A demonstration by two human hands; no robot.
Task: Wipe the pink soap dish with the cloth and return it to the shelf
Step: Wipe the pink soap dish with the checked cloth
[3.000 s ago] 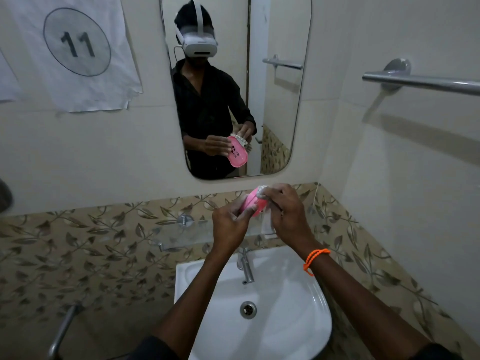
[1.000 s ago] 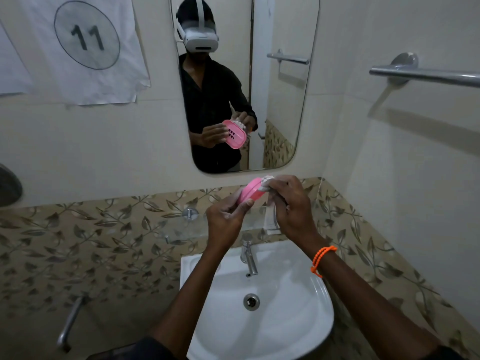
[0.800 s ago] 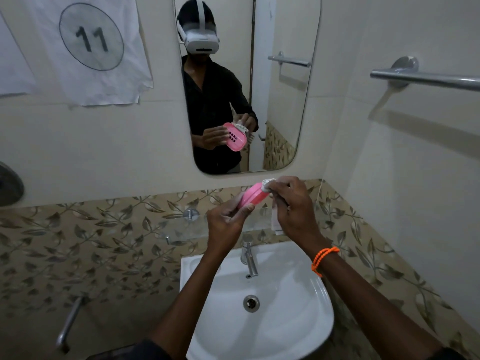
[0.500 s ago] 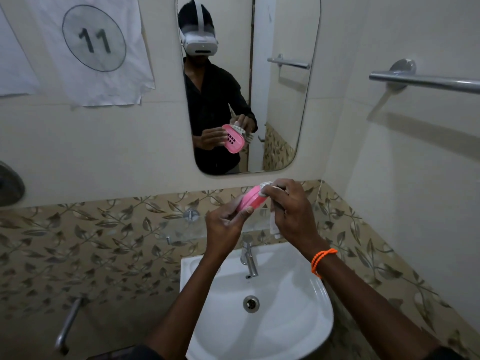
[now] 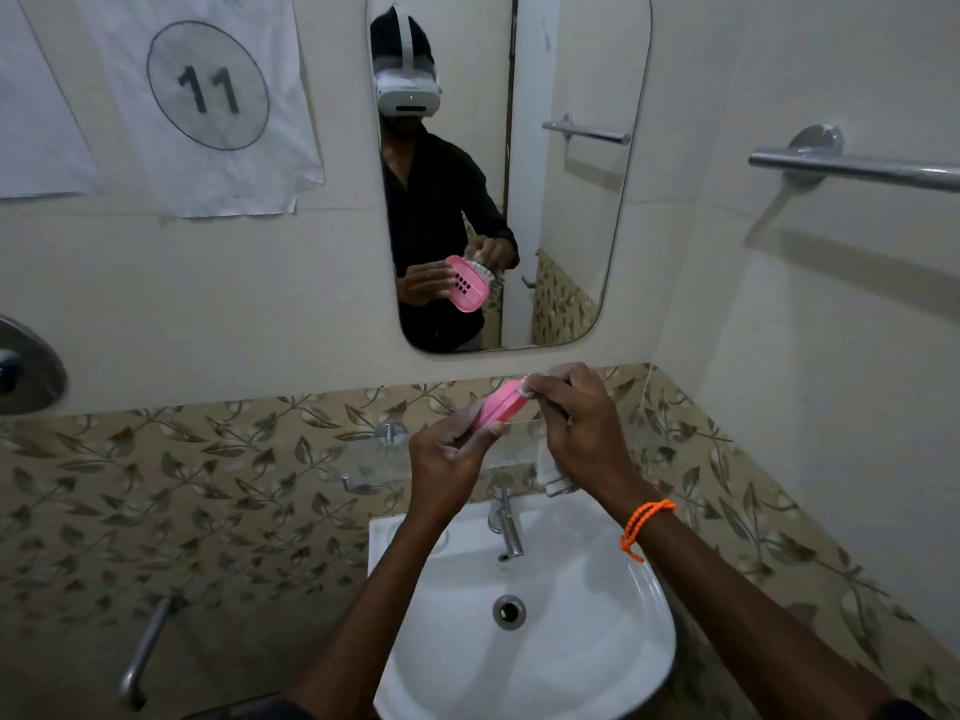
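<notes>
At frame centre, your left hand (image 5: 447, 462) pinches the pink soap dish (image 5: 500, 405); your right hand (image 5: 576, 433) grips the cloth (image 5: 523, 391) against it, above the faucet (image 5: 506, 522) and sink (image 5: 613, 641), hiding part of the glass shelf (image 5: 374, 459).

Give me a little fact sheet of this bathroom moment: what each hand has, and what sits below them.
Left hand: grips the pink soap dish by its lower end
Right hand: pinches the cloth against the dish's upper end
Dish position: held tilted in the air, off the glass shelf
Below: white sink with a metal tap
Mirror: reflects the dish's slotted face
</notes>
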